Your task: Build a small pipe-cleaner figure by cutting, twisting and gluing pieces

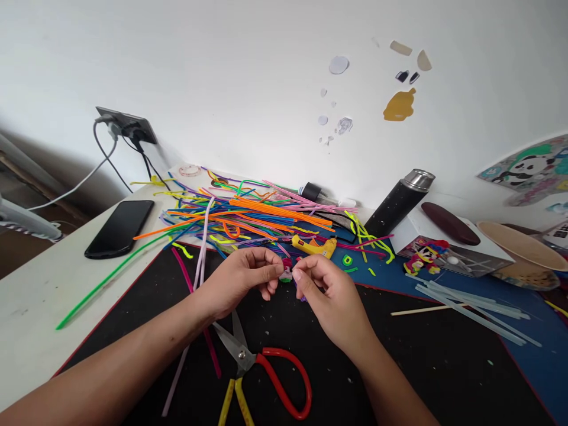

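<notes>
A small craft piece (286,272) in pink, white and purple sits between my two hands above the black mat (417,355). My left hand (248,277) pinches its left side with thumb and forefinger. My right hand (326,290) has its fingers closed on the right side. Much of the piece is hidden by my fingertips. Scissors with red handles (290,384) lie spread on the mat below my hands. Just behind my right hand rests a yellow glue gun (316,245). Many coloured pipe cleaners (261,212) are heaped behind my hands.
A black phone (119,229) lies at the left. Toward the right are a black flask (397,201), a white box (461,251), a small colourful figure (426,258), clear glue sticks (479,310) and a wooden stick (421,310). Yellow-handled pliers (235,402) lie at the front.
</notes>
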Demonstrator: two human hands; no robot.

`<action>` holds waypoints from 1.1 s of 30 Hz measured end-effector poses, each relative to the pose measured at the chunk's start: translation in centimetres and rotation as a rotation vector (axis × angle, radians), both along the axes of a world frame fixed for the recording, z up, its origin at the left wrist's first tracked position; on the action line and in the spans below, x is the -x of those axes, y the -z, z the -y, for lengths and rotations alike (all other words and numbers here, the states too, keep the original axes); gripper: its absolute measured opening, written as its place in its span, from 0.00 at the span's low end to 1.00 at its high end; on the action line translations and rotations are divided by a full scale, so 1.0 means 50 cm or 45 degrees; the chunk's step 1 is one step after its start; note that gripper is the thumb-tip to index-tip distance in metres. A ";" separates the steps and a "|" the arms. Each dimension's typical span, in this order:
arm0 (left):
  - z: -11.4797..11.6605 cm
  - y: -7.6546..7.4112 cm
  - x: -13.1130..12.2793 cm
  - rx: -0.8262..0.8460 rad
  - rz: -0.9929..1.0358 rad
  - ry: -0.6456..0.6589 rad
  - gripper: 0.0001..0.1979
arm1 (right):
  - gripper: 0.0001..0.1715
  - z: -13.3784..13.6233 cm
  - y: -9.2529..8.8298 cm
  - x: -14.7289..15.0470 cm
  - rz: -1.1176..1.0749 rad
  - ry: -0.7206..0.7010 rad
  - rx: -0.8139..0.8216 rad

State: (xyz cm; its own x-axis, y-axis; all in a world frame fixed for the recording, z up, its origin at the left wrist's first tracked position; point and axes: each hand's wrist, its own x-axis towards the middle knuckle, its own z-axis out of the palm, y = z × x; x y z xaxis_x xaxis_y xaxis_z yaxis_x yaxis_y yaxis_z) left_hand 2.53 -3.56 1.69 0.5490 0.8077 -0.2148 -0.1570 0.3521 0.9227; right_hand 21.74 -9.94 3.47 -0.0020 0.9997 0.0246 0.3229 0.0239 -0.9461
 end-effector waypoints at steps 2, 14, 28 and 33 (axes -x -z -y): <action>0.000 0.000 0.000 0.002 -0.009 0.003 0.21 | 0.11 0.000 0.003 0.001 0.007 -0.017 0.012; 0.008 -0.005 -0.004 0.035 -0.021 0.086 0.22 | 0.12 0.004 0.015 0.004 -0.003 -0.060 0.011; 0.011 -0.011 -0.002 -0.145 -0.061 0.151 0.21 | 0.13 0.001 0.006 0.007 -0.082 -0.056 0.047; 0.009 0.001 -0.003 -0.062 0.051 0.028 0.20 | 0.14 0.003 0.008 0.010 -0.148 -0.066 0.067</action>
